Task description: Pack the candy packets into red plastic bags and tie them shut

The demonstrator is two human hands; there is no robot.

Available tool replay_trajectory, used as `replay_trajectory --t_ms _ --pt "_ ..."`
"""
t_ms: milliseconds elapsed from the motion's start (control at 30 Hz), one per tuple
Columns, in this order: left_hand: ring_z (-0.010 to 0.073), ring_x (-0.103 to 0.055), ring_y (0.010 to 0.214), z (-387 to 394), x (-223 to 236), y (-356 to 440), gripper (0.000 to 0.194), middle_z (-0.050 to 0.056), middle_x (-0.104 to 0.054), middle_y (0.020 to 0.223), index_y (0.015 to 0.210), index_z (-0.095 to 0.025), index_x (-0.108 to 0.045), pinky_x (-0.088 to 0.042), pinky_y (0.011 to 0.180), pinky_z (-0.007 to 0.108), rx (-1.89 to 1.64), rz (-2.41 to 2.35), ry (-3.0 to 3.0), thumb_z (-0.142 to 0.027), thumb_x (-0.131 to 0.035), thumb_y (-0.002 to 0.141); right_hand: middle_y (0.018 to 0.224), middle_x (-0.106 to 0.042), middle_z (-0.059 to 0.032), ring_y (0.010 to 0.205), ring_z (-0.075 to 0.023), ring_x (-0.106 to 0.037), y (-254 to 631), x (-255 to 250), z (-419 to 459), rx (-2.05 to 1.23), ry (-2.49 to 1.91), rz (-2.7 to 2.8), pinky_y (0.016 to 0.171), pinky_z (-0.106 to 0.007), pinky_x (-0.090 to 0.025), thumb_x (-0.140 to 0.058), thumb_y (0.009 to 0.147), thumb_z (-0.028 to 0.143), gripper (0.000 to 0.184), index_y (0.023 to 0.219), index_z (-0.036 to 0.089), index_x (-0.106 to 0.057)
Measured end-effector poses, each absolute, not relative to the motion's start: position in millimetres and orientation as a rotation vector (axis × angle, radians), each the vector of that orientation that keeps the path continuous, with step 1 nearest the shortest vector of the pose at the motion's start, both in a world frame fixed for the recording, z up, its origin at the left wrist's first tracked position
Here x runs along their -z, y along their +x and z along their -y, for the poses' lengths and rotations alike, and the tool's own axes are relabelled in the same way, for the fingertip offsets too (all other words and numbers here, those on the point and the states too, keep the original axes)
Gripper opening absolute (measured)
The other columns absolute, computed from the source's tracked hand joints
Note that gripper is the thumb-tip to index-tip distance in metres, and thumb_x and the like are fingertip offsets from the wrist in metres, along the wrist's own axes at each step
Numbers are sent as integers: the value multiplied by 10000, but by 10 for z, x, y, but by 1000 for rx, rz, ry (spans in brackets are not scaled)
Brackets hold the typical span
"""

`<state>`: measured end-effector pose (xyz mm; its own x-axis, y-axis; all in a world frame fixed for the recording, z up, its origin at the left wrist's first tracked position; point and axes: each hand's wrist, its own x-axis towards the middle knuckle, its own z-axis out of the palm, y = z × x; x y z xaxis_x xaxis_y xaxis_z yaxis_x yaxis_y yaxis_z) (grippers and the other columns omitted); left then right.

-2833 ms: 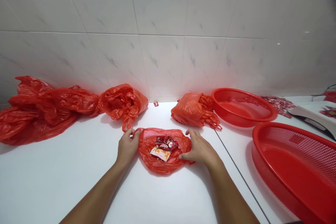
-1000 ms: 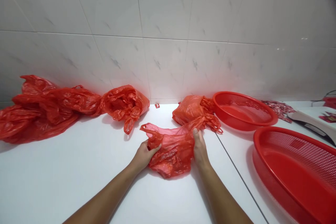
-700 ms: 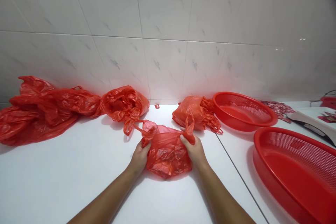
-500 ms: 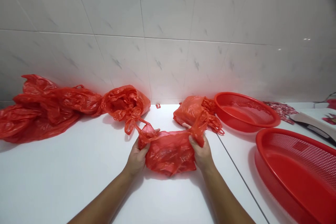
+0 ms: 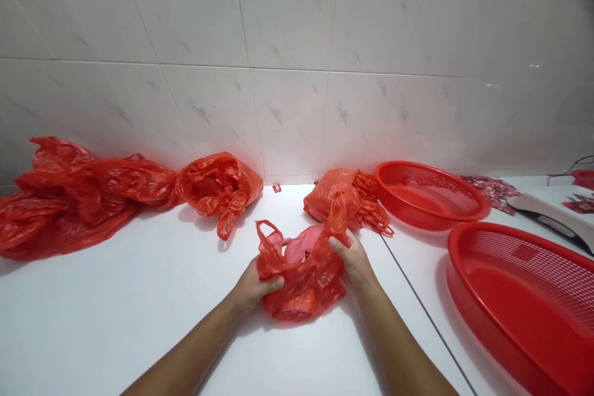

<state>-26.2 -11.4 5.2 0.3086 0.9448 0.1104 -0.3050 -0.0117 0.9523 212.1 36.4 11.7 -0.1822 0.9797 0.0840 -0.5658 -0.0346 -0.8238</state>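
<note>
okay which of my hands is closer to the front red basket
Right. Your right hand, gripping the red bag, is left of the basket; your left hand, on the bag's other side, is farther left.

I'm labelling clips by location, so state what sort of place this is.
Probably a kitchen or similar indoor work area, though the exact room is unclear: a white work surface, bearing red perforated baskets, runs along a tiled wall.

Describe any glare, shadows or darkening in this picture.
Head view: small glints on the tiled wall, upper right; head view: soft shadow on the white table beside the near red basket; head view: crinkly highlights on the held red bag; head view: top right corner darkened.
</note>
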Motion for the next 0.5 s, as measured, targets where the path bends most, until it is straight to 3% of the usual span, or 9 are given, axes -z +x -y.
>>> replay_trajectory --t_ms 333,500 --pt "381 -726 1124 165 -172 -276 570 184 -743 1250 1321 -182 -709 -573 1010 493 -1248 -769 1199 -344 -868 799 1047 -765 -50 915 -212 -719 2161 -149 -320 -1526 -688 1030 851 -334 -580 -959 699 379 590 1202 211 -699" --pt "426 -661 1268 191 -365 -360 620 206 -679 1403 1375 -180 -703 -550 1067 531 -1205 -687 1089 -372 -862 807 859 -758 -46 763 -193 -708 2228 -176 -299 -1559 -683 985 727 -309 -578 -927 750 416 369 946 171 -731"
